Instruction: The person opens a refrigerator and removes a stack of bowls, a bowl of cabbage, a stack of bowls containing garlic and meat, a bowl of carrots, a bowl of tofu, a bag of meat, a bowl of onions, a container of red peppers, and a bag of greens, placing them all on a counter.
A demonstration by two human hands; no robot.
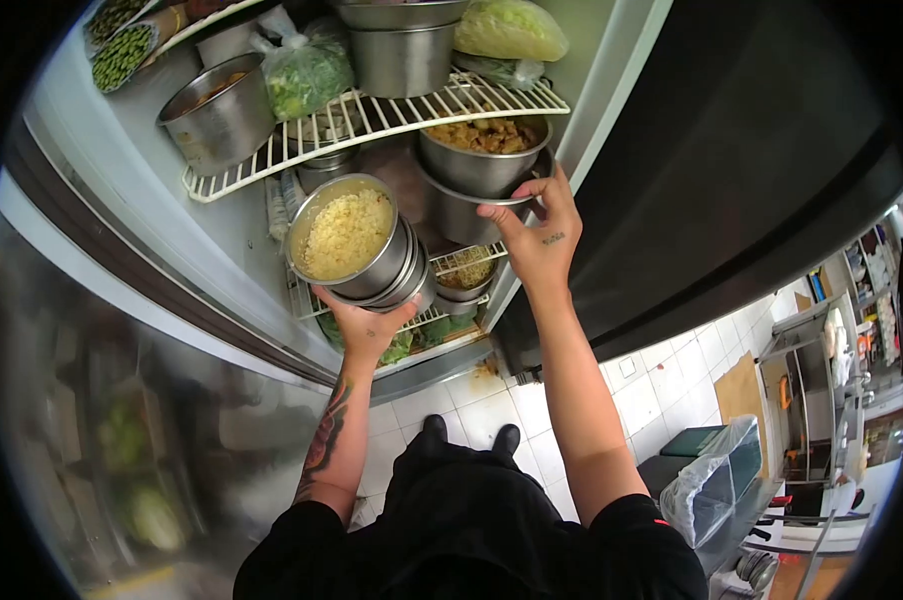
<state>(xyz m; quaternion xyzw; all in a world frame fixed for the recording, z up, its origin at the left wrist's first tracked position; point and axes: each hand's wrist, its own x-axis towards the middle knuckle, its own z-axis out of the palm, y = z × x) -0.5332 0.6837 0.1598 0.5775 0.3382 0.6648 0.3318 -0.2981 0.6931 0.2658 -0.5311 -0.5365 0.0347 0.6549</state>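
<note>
My left hand is closed around a stack of nested metal containers in front of the fridge's lower shelf. The top one holds pale yellow chopped food that looks like minced garlic. My right hand pinches the rim of a metal pot, thumb and fingers on its right side. On that pot sits another metal pot with brown chunks of food in it. The bottom of the left stack is partly hidden by my hand.
A white wire shelf above carries metal pots and bagged greens. Lower down stands a container of noodle-like food. The dark fridge door is on the right; a lined bin stands on the tiled floor.
</note>
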